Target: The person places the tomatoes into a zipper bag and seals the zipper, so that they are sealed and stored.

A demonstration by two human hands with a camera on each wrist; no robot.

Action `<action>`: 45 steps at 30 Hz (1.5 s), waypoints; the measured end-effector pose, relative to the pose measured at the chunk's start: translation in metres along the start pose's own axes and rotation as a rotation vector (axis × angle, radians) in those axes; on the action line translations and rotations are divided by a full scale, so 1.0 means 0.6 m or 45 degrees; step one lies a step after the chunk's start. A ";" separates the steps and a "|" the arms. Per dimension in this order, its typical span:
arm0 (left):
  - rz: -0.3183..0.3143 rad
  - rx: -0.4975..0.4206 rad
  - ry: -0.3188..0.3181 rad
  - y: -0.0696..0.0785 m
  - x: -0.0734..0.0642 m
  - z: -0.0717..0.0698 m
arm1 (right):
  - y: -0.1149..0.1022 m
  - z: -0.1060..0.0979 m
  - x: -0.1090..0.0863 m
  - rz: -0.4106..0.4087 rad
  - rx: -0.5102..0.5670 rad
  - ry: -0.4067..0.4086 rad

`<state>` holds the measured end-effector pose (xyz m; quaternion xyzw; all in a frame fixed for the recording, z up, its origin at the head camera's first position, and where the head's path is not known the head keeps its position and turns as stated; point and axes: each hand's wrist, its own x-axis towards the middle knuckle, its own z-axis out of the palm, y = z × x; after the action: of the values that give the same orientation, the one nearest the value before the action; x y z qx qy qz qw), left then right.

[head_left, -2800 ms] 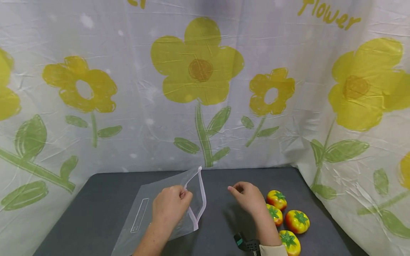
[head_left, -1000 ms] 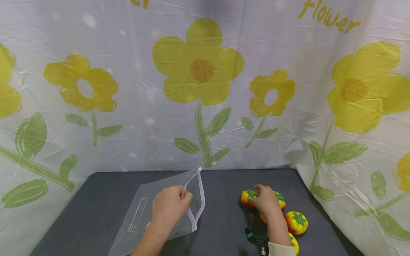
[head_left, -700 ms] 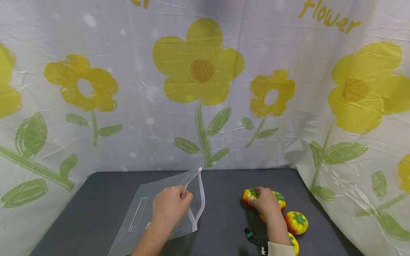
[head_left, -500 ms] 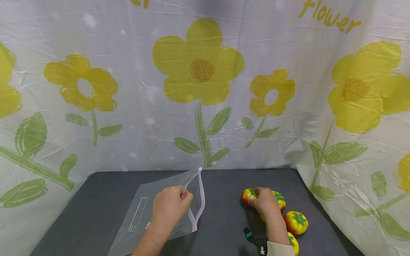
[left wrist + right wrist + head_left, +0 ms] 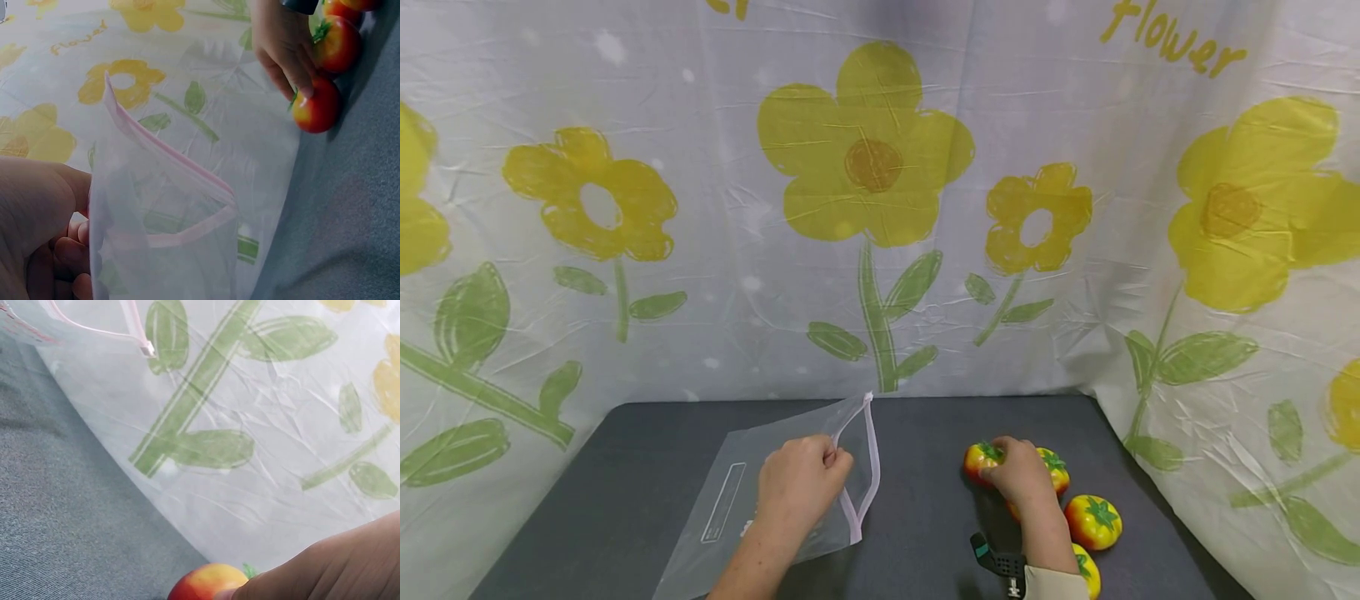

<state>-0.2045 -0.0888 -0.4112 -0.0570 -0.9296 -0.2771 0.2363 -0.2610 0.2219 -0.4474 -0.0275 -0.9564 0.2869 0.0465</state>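
Observation:
My left hand (image 5: 801, 482) grips one side of the mouth of a clear plastic zipper bag (image 5: 722, 467), with the fingers curled into a fist. The bag's pale pink zip strip (image 5: 874, 467) gapes apart on the right. In the left wrist view the bag (image 5: 181, 269) looks empty. Over on the right, my right hand (image 5: 1022, 471) holds a red-and-yellow tomato (image 5: 977, 462) from above, fingers and thumb around its top. The left wrist view shows fingertips on this tomato (image 5: 317, 111), low at the dark tabletop. Part of another tomato (image 5: 1013, 511) shows beneath the hand.
More tomatoes sit around the right forearm: one behind the hand (image 5: 1055, 472), one to the right (image 5: 1093, 523), and one partly hidden by the sleeve (image 5: 1086, 571). A white flower-printed curtain (image 5: 700, 333) stands behind the dark table (image 5: 917, 425). A black band (image 5: 996, 558) is on the right wrist.
The right hand, earlier raised and holding nothing, has moved right and down onto a tomato, then its fingers closed on it. For the last half second both hands stay nearly still.

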 end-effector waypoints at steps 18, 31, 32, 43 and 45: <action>0.005 0.022 0.010 0.003 0.000 -0.001 | 0.000 0.018 0.006 -0.039 -0.032 -0.001; -0.005 0.004 0.000 0.003 0.001 -0.003 | -0.012 0.006 0.001 -0.072 -0.026 0.025; -0.004 0.003 0.001 0.003 0.001 -0.003 | -0.013 0.004 0.001 -0.074 -0.022 0.027; -0.002 0.005 -0.003 0.000 0.001 -0.002 | -0.045 -0.023 -0.018 -0.173 0.029 0.010; -0.005 0.004 -0.008 0.000 0.001 -0.002 | -0.051 -0.027 -0.020 -0.174 0.031 -0.002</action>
<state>-0.2044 -0.0893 -0.4103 -0.0556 -0.9308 -0.2761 0.2330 -0.2484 0.2045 -0.4179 0.0385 -0.9526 0.2947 0.0656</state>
